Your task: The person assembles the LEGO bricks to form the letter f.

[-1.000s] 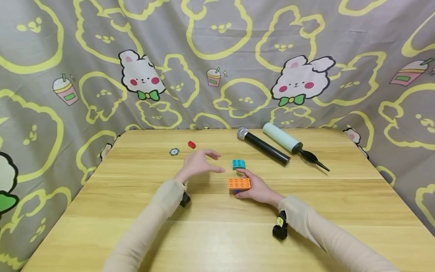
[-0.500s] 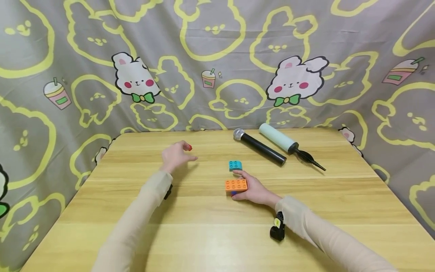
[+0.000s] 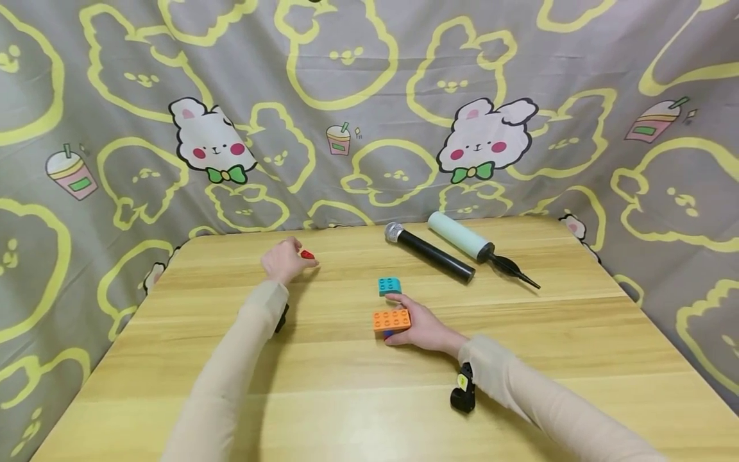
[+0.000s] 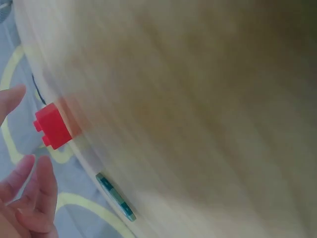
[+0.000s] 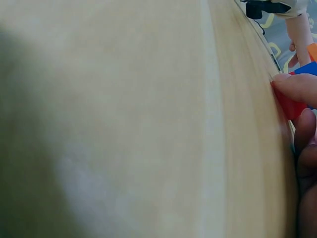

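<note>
The red brick (image 3: 308,255) lies between the spread thumb and fingers of the left hand (image 3: 283,262) – a gap showing each side – while the right hand (image 3: 428,328), well apart, grips the orange-topped stack (image 3: 392,319) near the teal brick (image 3: 389,286).

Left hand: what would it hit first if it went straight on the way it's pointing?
The left hand would probably meet the red brick first: the left wrist view shows it between thumb and fingers, depth unclear.

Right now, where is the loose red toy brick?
In the head view, the red toy brick is toward the back left of the table, beside the left hand; the left wrist view shows a green-edged chip nearby.
</note>
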Available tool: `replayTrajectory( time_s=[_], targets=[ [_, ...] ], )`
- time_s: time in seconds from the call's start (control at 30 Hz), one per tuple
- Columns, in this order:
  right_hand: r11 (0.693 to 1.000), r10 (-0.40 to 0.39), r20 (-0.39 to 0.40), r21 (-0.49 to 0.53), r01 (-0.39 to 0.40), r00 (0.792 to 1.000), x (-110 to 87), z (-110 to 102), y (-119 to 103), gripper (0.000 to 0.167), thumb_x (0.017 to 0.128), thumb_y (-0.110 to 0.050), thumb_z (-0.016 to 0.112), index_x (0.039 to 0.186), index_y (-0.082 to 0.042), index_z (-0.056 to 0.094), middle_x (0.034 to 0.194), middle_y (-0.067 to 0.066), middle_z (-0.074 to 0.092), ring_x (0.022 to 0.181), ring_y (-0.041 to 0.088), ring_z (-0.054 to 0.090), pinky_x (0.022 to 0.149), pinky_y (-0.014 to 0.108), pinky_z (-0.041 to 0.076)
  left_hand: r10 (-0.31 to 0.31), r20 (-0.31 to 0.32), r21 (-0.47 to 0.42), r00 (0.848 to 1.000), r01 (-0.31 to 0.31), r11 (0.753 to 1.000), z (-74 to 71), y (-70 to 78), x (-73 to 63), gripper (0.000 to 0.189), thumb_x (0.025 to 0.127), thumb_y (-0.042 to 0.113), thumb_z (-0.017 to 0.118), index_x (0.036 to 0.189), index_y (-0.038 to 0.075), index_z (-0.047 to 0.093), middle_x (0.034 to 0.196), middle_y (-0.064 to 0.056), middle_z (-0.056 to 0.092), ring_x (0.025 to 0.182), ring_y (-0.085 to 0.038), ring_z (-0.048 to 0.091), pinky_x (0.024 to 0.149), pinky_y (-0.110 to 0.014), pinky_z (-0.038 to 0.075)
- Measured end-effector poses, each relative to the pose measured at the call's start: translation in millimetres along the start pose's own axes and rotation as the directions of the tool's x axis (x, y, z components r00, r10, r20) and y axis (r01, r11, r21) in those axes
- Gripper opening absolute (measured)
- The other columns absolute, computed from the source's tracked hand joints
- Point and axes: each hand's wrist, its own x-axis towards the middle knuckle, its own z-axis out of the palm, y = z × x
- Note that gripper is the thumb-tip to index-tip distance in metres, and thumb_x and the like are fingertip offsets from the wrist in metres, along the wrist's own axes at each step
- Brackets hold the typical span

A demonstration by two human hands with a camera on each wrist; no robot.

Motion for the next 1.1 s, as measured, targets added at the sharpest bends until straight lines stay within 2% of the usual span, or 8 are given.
replayTrajectory(
  time_s=[0.17, 0.33, 0.43, 0.57, 0.7, 0.83, 0.93, 1.1],
  targets=[
    [1.000, -0.001, 0.012, 0.006, 0.001, 1.000, -0.7, 4, -3, 0.091, 0.070, -0.018, 0.085, 0.146, -0.012, 0.035, 0.130, 0.015, 0.055, 0.118, 0.030, 0.054, 0.105, 0.052, 0.035, -0.026, 0.060, 0.050, 0.998, 0.023, 0.998, -2.2, -3.4, 1.0, 0.080, 0.070, 0.052, 0.078, 0.133, 0.012, 0.050, 0.121, -0.015, 0.064, 0.105, -0.032, 0.062, 0.081, -0.046, 0.044],
    [1.000, 0.005, 0.008, 0.014, -0.005, 1.000, -2.2, 6, -4, 0.090, 0.070, -0.016, 0.085, 0.145, -0.013, 0.037, 0.130, 0.015, 0.055, 0.118, 0.030, 0.054, 0.105, 0.051, 0.036, -0.044, 0.112, 0.101, 0.993, 0.033, 0.994, -3.5, -5.2, 2.5, 0.080, 0.074, 0.053, 0.075, 0.135, 0.009, 0.047, 0.118, -0.019, 0.063, 0.102, -0.034, 0.062, 0.079, -0.045, 0.045],
    [1.000, 0.007, 0.010, 0.016, -0.008, 1.000, -2.3, 7, -4, 0.090, 0.070, -0.016, 0.085, 0.145, -0.013, 0.036, 0.131, 0.015, 0.055, 0.119, 0.031, 0.053, 0.105, 0.052, 0.035, -0.053, 0.116, 0.117, 0.992, 0.039, 0.992, -2.7, -6.1, 4.0, 0.073, 0.075, 0.053, 0.073, 0.128, 0.008, 0.053, 0.111, -0.019, 0.065, 0.096, -0.032, 0.063, 0.075, -0.043, 0.045],
    [1.000, 0.007, 0.016, 0.011, -0.007, 1.000, -1.9, 9, -4, 0.091, 0.070, -0.018, 0.085, 0.146, -0.012, 0.036, 0.132, 0.016, 0.054, 0.120, 0.032, 0.053, 0.105, 0.053, 0.035, -0.061, 0.107, 0.127, 0.992, 0.047, 0.991, -1.1, -5.8, 5.9, 0.050, 0.076, 0.050, 0.073, 0.104, 0.009, 0.064, 0.097, -0.014, 0.067, 0.085, -0.027, 0.061, 0.069, -0.041, 0.044],
    [1.000, 0.000, 0.010, 0.010, 0.000, 1.000, -2.2, 8, -4, 0.091, 0.070, -0.018, 0.085, 0.146, -0.012, 0.036, 0.129, 0.015, 0.056, 0.118, 0.031, 0.054, 0.105, 0.052, 0.035, -0.048, 0.107, 0.117, 0.993, 0.036, 0.993, -1.4, -3.4, 6.2, 0.034, 0.076, 0.046, 0.074, 0.087, 0.015, 0.068, 0.091, -0.009, 0.068, 0.079, -0.025, 0.059, 0.068, -0.041, 0.044],
    [1.000, -0.011, 0.008, -0.001, 0.011, 1.000, -1.8, 5, -3, 0.091, 0.070, -0.018, 0.085, 0.146, -0.012, 0.036, 0.128, 0.015, 0.056, 0.117, 0.030, 0.055, 0.105, 0.052, 0.035, -0.018, 0.103, 0.058, 0.995, 0.012, 0.998, -3.9, 0.9, 2.6, 0.034, 0.073, 0.046, 0.076, 0.089, 0.018, 0.066, 0.091, -0.006, 0.068, 0.080, -0.023, 0.060, 0.067, -0.038, 0.041],
    [1.000, -0.017, 0.006, -0.011, 0.017, 1.000, -0.8, 3, -2, 0.091, 0.070, -0.019, 0.085, 0.146, -0.011, 0.035, 0.127, 0.014, 0.056, 0.117, 0.030, 0.055, 0.104, 0.052, 0.036, 0.037, 0.099, -0.025, 0.994, -0.035, 0.999, -8.7, 10.1, -5.1, 0.035, 0.072, 0.046, 0.076, 0.092, 0.020, 0.064, 0.091, -0.002, 0.067, 0.080, -0.021, 0.059, 0.065, -0.035, 0.037],
    [1.000, -0.010, 0.001, -0.023, 0.010, 1.000, 0.0, -1, -2, 0.091, 0.069, -0.019, 0.085, 0.146, -0.011, 0.035, 0.126, 0.014, 0.057, 0.115, 0.030, 0.055, 0.104, 0.053, 0.036, 0.186, 0.073, -0.134, 0.980, -0.175, 0.975, -20.4, 36.6, -28.7, 0.033, 0.071, 0.044, 0.076, 0.094, 0.023, 0.063, 0.094, 0.003, 0.068, 0.077, -0.018, 0.058, 0.062, -0.032, 0.035]
  ],
)
